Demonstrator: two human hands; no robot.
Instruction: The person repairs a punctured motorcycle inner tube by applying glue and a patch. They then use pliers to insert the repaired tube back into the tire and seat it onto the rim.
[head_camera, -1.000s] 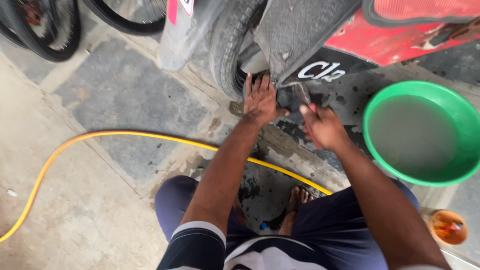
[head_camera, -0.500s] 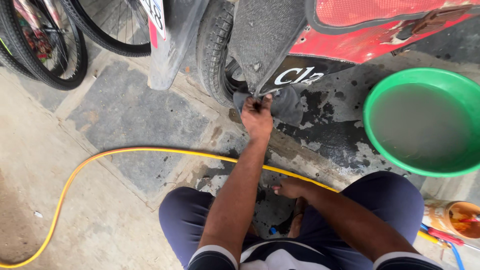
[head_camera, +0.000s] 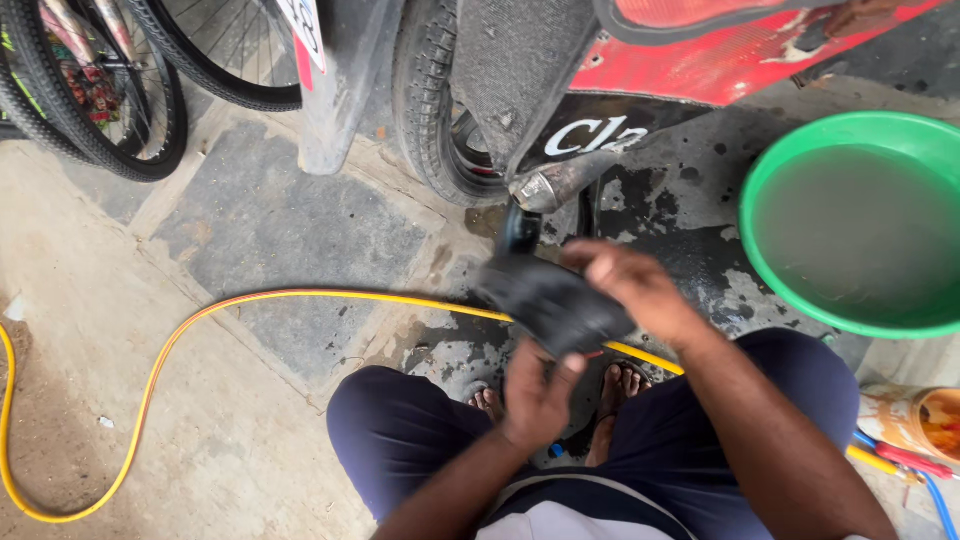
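Black rubber, a limp length of inner tube (head_camera: 555, 305), sits between the squatting person's two hands just above the knees. Nearest, the left hand (head_camera: 535, 395) grips the tube's lower edge from underneath, fingers closed on it; the right hand (head_camera: 630, 285) pinches its upper end, and from there the tube trails up toward the wheel. Bare toes in sandals (head_camera: 620, 380) show between dark blue trousers (head_camera: 400, 430). A yellow hose (head_camera: 250, 300) curves across the stone floor (head_camera: 270, 230) under the hands, looping away to the left. Off to the right stands a green basin (head_camera: 850, 220) holding cloudy water, and beside the right knee an orange tin (head_camera: 915, 420) with a few tools. Farther off, a knobbly scooter tyre (head_camera: 430, 110) rests under a red body panel (head_camera: 720, 60), with bicycle wheels (head_camera: 110, 100) leaning at the far left.
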